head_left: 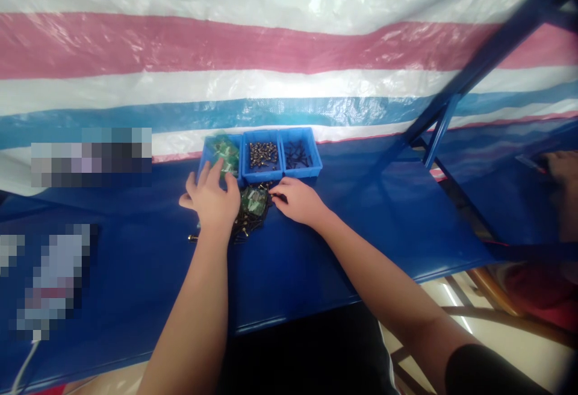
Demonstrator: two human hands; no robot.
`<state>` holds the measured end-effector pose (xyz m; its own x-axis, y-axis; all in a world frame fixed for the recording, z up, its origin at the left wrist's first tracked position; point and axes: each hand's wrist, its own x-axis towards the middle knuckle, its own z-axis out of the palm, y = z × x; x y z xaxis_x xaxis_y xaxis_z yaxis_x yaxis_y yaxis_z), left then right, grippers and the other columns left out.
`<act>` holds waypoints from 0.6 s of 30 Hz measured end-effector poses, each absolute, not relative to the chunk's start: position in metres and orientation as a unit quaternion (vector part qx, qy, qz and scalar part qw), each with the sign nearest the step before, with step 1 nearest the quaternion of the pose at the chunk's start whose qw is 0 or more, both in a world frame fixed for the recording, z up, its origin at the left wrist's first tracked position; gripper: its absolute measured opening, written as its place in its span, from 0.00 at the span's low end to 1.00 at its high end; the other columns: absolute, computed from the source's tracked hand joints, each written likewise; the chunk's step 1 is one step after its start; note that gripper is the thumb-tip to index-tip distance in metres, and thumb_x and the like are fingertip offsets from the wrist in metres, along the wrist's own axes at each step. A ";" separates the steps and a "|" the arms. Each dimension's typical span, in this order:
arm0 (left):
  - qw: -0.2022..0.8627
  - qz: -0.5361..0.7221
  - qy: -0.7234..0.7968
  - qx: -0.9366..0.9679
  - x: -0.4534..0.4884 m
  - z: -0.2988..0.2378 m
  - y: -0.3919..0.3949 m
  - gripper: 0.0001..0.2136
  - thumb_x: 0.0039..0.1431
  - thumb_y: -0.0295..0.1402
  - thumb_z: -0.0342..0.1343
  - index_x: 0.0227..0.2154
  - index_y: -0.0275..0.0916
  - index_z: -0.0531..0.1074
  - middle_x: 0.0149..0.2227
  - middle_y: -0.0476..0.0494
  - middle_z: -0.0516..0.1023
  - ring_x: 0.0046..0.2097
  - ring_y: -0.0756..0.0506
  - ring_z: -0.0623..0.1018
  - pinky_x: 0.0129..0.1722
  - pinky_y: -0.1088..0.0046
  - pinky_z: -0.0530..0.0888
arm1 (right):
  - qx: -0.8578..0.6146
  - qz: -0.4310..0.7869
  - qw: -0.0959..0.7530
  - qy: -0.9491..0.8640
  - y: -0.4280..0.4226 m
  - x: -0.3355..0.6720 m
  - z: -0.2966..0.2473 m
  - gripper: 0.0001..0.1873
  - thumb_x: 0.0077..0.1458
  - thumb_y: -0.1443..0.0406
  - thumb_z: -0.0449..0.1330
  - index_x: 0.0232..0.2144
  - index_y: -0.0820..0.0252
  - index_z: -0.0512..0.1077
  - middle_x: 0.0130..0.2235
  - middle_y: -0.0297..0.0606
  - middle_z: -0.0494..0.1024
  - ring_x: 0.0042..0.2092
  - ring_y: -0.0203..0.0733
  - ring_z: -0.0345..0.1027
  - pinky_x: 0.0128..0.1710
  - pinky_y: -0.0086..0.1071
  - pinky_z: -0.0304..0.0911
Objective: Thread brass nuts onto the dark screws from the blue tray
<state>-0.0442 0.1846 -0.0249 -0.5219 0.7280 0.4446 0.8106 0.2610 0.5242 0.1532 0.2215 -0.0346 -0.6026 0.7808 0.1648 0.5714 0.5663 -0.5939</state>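
The left hand (212, 200) lies palm down on the blue table (135, 274) with its fingers (215, 169) spread open and gripping nothing, the tips reaching the front wall of the left bin (204, 155) - a blue tray holding green circuit boards. Just beside that hand, between the two hands, a green circuit board (253, 199) rests on a loose pile of small screws (246, 225) scattered on the table. The right hand (300, 200) sits at the other side of the pile, fingers curled inward with the tips at its edge; whether they pinch a piece cannot be told. Behind the board stand the middle bin (263, 173) of brassy parts and the right bin (316, 157) of black screws, touching side by side. A striped tarp (271, 46) hangs behind - and another person's hand (562, 169) shows at the far right.
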 end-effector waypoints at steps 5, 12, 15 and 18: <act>0.131 -0.408 -0.732 -0.529 -0.041 -0.019 0.180 0.18 0.64 0.36 0.54 0.55 0.43 0.75 0.62 0.36 0.72 0.66 0.30 0.66 0.59 0.45 0.58 | -0.389 0.286 0.243 -0.841 0.221 0.153 -0.031 0.07 0.60 0.65 0.60 0.40 0.58 0.77 0.43 0.40 0.80 0.45 0.43 0.72 0.44 0.35 0.66; 0.076 -0.418 -0.596 -0.681 -0.023 -0.018 0.174 0.09 0.63 0.32 0.55 0.43 0.42 0.79 0.41 0.43 0.83 0.50 0.40 0.78 0.57 0.56 0.64 | -0.399 0.426 0.396 -0.709 0.225 0.148 -0.032 0.10 0.55 0.63 0.63 0.40 0.59 0.77 0.37 0.36 0.82 0.35 0.37 0.73 0.41 0.34 0.70; 0.032 -0.418 -0.543 -0.727 -0.020 -0.023 0.175 0.08 0.63 0.33 0.57 0.42 0.43 0.79 0.38 0.46 0.84 0.44 0.43 0.80 0.51 0.61 0.69 | -0.386 0.497 0.436 -0.643 0.227 0.147 -0.031 0.12 0.55 0.61 0.64 0.41 0.58 0.78 0.38 0.37 0.83 0.37 0.38 0.76 0.43 0.35 0.72; 0.012 -0.408 -0.536 -0.740 -0.019 -0.026 0.177 0.10 0.63 0.35 0.58 0.45 0.42 0.78 0.36 0.46 0.83 0.41 0.44 0.80 0.48 0.63 0.71 | -0.374 0.550 0.471 -0.580 0.228 0.146 -0.029 0.13 0.52 0.59 0.67 0.38 0.59 0.79 0.39 0.39 0.83 0.38 0.39 0.77 0.40 0.35 0.73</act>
<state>-0.0189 0.1767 -0.0262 0.0940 0.7823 0.6158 0.8021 -0.4260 0.4186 0.1459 0.2284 -0.0292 -0.2777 0.9512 0.1346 -0.0839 0.1156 -0.9898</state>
